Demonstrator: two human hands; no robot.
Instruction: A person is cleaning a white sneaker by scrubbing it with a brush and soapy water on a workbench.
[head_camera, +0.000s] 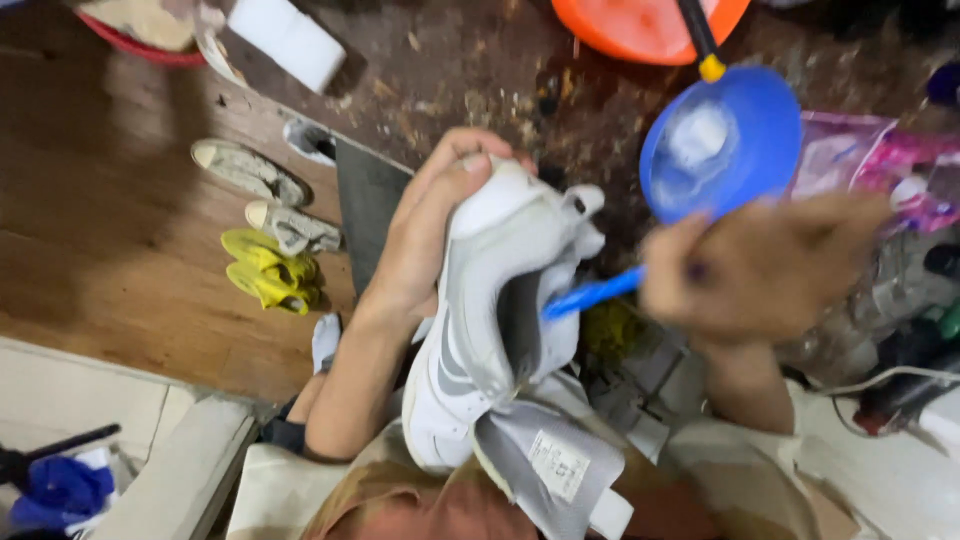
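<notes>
Head view, looking down. The left hand (432, 225) is clenched around the toe end of a white and grey sneaker (490, 310), holding it upright above the person's lap, with its grey tongue (545, 455) folded out toward the camera. The right hand (765, 265), blurred, is closed around the handle of a blue brush (592, 293), whose tip reaches into the opening of the sneaker. Just beyond the right hand stands a blue bowl (725, 140) holding a pale, foamy liquid, and behind it an orange basin (645, 25), both on a dark, stained bench (470, 80). To the left, on the wooden floor (100, 250), lie two worn grey shoes (265, 195) and a yellow pair (270, 270), well apart from the hands.
</notes>
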